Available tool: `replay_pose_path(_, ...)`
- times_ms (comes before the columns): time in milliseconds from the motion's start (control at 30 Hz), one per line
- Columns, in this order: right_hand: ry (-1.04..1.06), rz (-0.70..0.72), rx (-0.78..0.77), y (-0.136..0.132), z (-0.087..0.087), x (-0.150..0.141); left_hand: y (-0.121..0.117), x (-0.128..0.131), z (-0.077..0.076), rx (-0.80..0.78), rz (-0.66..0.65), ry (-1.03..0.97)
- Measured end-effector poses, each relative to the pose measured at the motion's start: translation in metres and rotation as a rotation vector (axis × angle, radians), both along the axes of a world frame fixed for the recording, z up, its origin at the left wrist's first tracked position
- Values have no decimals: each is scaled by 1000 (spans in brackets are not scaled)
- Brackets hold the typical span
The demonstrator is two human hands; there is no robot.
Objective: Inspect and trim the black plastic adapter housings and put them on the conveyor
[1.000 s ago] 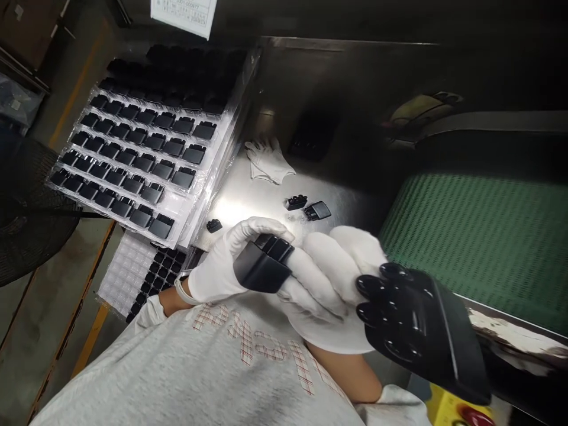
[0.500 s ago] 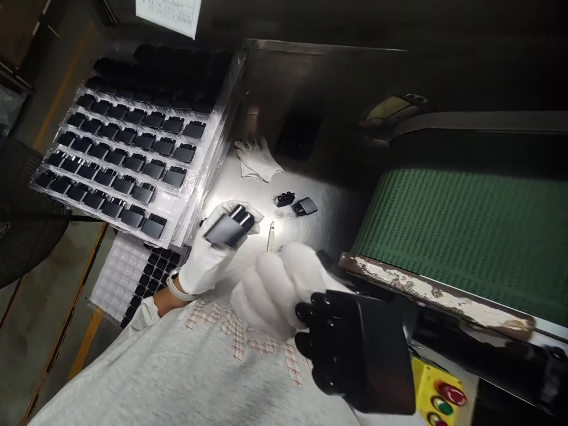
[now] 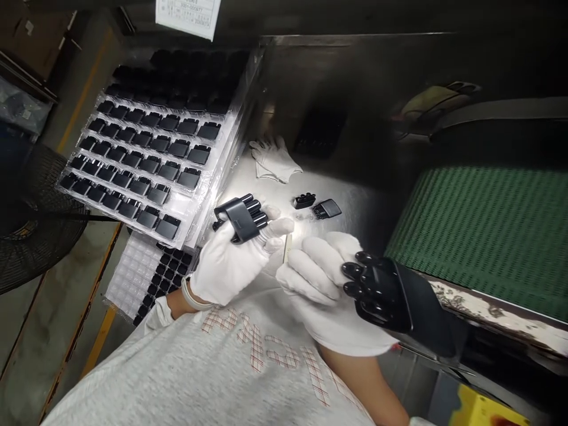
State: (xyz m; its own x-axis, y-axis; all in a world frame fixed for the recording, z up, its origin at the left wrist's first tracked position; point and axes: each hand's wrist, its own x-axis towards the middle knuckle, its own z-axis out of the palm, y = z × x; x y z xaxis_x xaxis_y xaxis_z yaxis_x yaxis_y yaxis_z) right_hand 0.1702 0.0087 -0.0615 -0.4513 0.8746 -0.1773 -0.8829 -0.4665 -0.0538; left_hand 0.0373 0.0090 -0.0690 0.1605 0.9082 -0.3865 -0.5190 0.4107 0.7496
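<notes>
Both my hands wear white gloves. My left hand holds a black plastic part at its fingertips, just above the steel table, near the tray's edge. My right hand grips a larger-looking black plastic part with rounded prongs, close to the camera, beside the green belt. A thin metal tweezer lies on the table between my hands.
A clear tray with rows of black parts stands at the left, another tray below it. A spare white glove and two loose black parts lie on the steel table. The green conveyor belt runs at the right. A fan stands far left.
My left hand has turned its part so the prongs point up and right. My right hand has lifted its part up and to the right, toward the belt's edge.
</notes>
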Motion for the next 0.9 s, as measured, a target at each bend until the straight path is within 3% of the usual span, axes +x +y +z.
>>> replay_pose_path(400, -64, -10, -118, -1, -6, 2, -1, 2, 2, -26, -29, -42)
replay_pose_path(700, -91, 32, -79, 4, -8, 1, 1, 6, 11, -98, 178, -309)
replay_pose_path(900, -45, 10, -82, 1, -14, -3, 1, 3, 2, -71, 185, -192)
